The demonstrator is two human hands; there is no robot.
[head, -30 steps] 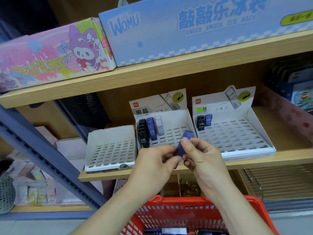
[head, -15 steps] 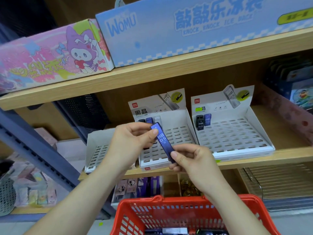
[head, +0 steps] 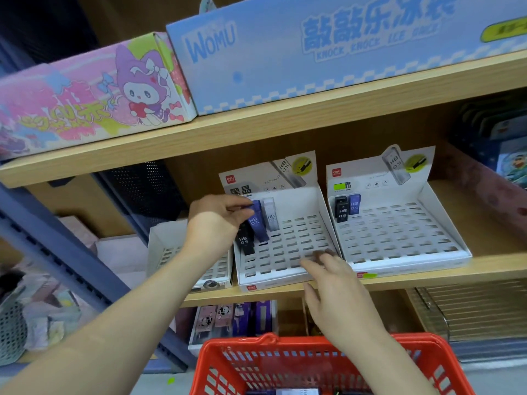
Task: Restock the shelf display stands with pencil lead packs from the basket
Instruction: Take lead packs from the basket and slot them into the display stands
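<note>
The lower shelf [head: 427,276] carries three white slotted stands in a row, the left stand [head: 168,252], middle stand [head: 291,252] and right stand [head: 399,238], while the upper shelf [head: 285,121] bears a pink box [head: 85,101] touching a blue box [head: 328,52].

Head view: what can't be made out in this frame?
Left hand grip: it meets the top of the blue pack; pinching or just touching, unclear.
Black packs: count hidden behind that hand.
Right hand fingertips: motion-blurred; contact with the middle stand unclear.
Left stand: largely covered by the left forearm.
Basket: contents cut off by the bottom edge.
</note>
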